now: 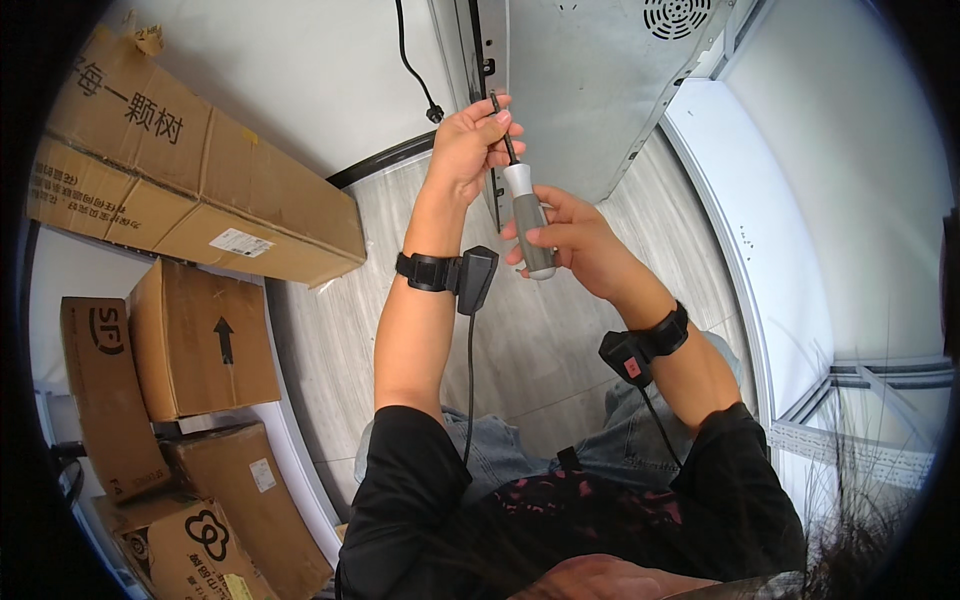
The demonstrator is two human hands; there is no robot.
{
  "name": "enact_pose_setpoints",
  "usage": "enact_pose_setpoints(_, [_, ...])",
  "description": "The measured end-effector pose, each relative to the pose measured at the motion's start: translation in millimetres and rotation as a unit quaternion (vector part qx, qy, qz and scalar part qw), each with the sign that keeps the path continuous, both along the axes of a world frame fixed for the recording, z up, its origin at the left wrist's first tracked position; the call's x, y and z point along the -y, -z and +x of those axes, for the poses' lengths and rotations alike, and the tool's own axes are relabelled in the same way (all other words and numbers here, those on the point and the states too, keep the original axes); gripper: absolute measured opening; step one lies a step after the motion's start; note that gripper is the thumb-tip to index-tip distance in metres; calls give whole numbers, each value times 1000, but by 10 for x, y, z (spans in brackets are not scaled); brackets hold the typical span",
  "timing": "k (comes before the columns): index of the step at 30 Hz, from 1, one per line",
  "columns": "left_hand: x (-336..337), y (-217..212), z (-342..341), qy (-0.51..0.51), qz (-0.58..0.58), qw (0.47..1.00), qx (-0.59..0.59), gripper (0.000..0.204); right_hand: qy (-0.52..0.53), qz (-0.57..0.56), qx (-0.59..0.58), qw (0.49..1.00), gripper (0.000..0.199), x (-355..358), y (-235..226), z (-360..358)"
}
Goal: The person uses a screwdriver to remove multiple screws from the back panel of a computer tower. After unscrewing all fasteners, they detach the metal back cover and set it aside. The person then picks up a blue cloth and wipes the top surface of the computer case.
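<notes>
Gripping a screwdriver by its grey handle with the right hand; pinching its shaft near the tip with the left hand, farther forward.

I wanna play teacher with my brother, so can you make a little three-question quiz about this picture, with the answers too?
1. Which hand grips the screwdriver by its handle?
2. True or false: both forearms wear black straps.
3. Fill in: the cardboard box with the black arrow is on the ____ side of the picture.

Key: 1. The right hand. 2. True. 3. Left.
</notes>
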State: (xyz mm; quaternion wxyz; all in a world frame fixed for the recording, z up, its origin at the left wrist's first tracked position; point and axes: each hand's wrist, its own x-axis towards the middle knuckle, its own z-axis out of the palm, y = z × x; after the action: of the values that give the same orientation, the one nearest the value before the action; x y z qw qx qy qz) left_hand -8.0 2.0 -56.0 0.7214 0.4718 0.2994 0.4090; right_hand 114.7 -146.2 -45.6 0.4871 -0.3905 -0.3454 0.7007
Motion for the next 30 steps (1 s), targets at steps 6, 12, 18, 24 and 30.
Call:
enact_pose_setpoints(6, [66,-86,47,-20,-15,1000,-16,30,37,83,228,969,51,-49,167,12])
enact_pose_setpoints(12, [-71,82,2,2,20,1000,15,30,27,19,130,991,50,-9,6,-9])
enact_pose_setpoints(18, [-26,-14,-23,2,-4,1000,3,30,-10,-21,97,995,58,6,-108,96])
enact_pose_setpoints(24, [14,-29,38,-25,14,999,-40,28,7,82,219,972,54,-62,174,40])
enact_pose_setpoints(30, [-44,-17,-47,2,-14,1000,-12,29,-6,6,108,994,54,-14,60,52])
